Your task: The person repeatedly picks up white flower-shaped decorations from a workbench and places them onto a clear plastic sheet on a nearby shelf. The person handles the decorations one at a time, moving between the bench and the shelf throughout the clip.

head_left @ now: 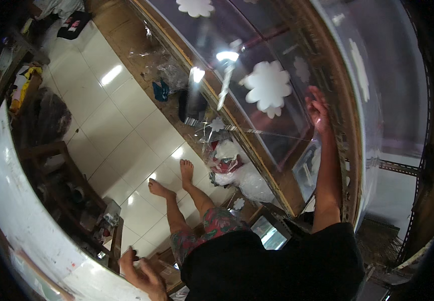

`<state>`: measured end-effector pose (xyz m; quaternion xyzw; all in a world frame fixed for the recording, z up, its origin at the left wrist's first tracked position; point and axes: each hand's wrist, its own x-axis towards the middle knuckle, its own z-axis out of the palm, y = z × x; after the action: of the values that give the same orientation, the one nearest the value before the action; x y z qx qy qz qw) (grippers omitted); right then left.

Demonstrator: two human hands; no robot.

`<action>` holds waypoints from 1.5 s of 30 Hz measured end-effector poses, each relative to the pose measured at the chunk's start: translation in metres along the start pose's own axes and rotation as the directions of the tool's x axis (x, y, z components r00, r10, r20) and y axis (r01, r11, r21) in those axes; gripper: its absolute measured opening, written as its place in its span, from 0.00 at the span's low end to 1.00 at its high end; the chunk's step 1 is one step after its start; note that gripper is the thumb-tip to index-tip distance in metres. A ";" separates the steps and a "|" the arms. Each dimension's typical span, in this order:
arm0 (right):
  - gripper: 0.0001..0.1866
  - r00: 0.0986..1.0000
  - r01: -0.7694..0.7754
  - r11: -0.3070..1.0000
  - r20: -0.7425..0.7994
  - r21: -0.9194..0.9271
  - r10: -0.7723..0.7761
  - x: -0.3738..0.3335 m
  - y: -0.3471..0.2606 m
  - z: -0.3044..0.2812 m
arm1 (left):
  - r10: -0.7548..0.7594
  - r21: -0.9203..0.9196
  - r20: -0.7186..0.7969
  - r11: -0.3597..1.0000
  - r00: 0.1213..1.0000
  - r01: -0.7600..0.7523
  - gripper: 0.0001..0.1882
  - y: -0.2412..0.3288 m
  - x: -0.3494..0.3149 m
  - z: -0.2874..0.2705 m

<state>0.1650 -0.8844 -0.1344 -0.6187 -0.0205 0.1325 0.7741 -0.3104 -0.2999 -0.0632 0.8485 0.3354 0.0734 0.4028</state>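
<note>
My right hand [319, 109] is stretched forward over the glass panel [237, 30] of a wood-framed case, its fingers apart and slightly bent. Nothing shows in it, and whether it touches the glass cannot be told. A white flower-shaped decoration [268, 86] on the glass lies just left of it. At the lower left, my left hand [144, 277] hangs beside the inner edge of a long white counter [51, 241]. Its fingers are bent and apart. A small dark spot lies at its fingertips, too unclear to name.
Clear plastic bags [249, 178] lie along the case's wooden edge [257, 155]. A lit screen [269, 233] sits close by my body. My bare feet are on the tiled floor [121, 130]. Under the counter stands a dark wooden shelf [66, 183], with a yellow item [25, 88] farther off.
</note>
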 end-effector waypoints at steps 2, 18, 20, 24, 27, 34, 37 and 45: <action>0.29 0.969 -0.091 0.964 -0.201 0.249 0.143 -0.003 -0.016 -0.041 | -0.047 -0.078 0.121 0.995 0.992 0.056 0.17 -0.010 -0.007 0.048; 0.32 0.658 -0.270 0.916 -0.752 -0.296 -0.049 0.014 -0.003 -0.049 | -0.282 0.176 0.571 0.959 0.771 0.220 0.18 -0.122 -0.086 0.174; 0.32 0.659 -0.268 0.907 -0.748 -0.327 -0.075 0.016 -0.004 -0.059 | -0.288 0.133 0.557 0.957 0.779 0.260 0.18 -0.131 -0.094 0.177; 0.32 0.674 -0.283 0.893 -0.735 -0.351 -0.074 0.023 -0.008 -0.056 | -0.323 0.134 0.551 0.944 0.769 0.301 0.17 -0.128 -0.103 0.188; 0.32 0.706 -0.276 0.887 -0.704 -0.370 -0.074 0.019 -0.008 -0.060 | -0.291 0.129 0.565 0.955 0.772 0.266 0.17 -0.128 -0.105 0.194; 0.33 0.748 -0.229 0.865 -0.650 -0.446 -0.137 0.017 0.005 -0.115 | -0.276 0.111 0.569 0.959 0.775 0.259 0.17 -0.130 -0.103 0.198; 0.33 0.781 -0.174 0.872 -0.604 -0.457 -0.160 0.025 0.010 -0.134 | -0.259 0.103 0.569 0.964 0.780 0.246 0.17 -0.133 -0.103 0.198; 0.33 0.849 -0.252 0.713 -0.503 -0.654 -0.161 0.039 0.011 -0.145 | -0.293 0.156 0.578 0.956 0.761 0.250 0.16 -0.124 -0.098 0.195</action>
<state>0.2287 -1.0115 -0.1843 -0.8763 0.1594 -0.0397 0.4530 -0.3718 -0.4294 -0.2690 0.7842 0.3136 -0.2673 0.4639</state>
